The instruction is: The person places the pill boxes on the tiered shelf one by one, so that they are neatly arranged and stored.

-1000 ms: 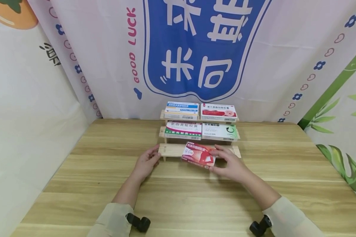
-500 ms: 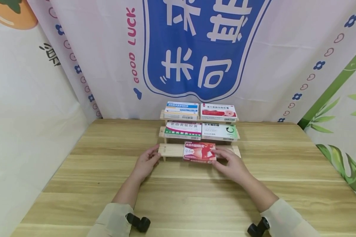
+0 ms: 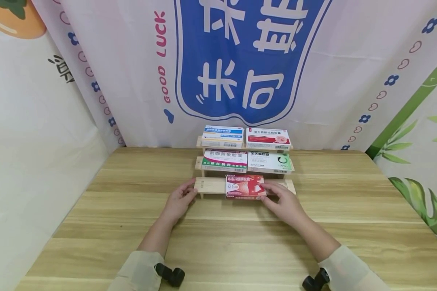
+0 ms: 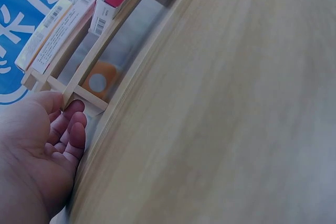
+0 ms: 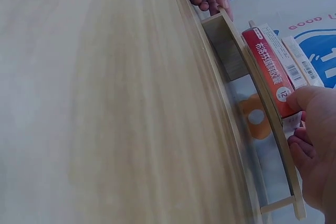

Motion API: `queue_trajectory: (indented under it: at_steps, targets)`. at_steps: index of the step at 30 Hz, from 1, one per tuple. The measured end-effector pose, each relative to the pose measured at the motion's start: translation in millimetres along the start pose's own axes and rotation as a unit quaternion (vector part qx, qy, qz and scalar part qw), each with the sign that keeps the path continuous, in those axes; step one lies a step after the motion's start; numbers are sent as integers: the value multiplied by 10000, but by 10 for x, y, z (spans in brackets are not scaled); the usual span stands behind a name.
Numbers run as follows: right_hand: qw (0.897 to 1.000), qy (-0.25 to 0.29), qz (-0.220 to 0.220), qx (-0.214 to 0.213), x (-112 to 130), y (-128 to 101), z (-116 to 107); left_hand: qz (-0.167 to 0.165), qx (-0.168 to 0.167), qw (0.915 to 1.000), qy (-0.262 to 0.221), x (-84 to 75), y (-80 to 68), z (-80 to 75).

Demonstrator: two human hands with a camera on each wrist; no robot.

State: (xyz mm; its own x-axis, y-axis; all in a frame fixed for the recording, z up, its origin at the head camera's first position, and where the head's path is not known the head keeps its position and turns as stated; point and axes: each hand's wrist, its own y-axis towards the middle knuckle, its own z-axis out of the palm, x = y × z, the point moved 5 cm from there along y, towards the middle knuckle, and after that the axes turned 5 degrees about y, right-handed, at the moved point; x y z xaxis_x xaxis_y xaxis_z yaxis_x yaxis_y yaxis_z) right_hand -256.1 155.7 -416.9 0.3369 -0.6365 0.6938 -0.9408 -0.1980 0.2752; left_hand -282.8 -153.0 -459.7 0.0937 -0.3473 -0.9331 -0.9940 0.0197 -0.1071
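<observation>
- The right hand (image 3: 282, 200) pinches the red medicine box (image 3: 245, 186) by its right end, the box resting on the lowest step of the wooden rack (image 3: 210, 184)
- The left hand (image 3: 180, 199), fingers relaxed, touches the rack's left end, holding nothing

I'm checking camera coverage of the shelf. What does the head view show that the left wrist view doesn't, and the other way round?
Only the head view shows the right hand gripping the red box at its right end, all four other boxes face-on, and the banner. Only the left wrist view shows the left hand's curled fingers up close at the shelf's corner post. Both show the left hand at the wooden shelf's left end, with the red box on the lowest step.
</observation>
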Motion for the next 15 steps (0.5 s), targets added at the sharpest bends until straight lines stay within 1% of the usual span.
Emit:
queue_trajectory:
  at_steps: [5,8,11,14,15]
  targets:
    - [9999,121,-11,-58,19,-14,-5,38,19,10000,-27,7,-4,-1]
    - [9998,146,-55,-136,47,-16,-51,-50,-17,9999,-136,24,-10,-9]
    - [9994,-10,-161,-315,65,-11,-184,-119,-82,9997,-214,25,-14,-31]
    - [9974,-441,-157,-552,29,23,-395,-115,-91,9999,-71,-17,-23,-86]
    - [9957,-631,-174,-658,0,43,-478,-61,-72,9999,43,-47,-24,-113]
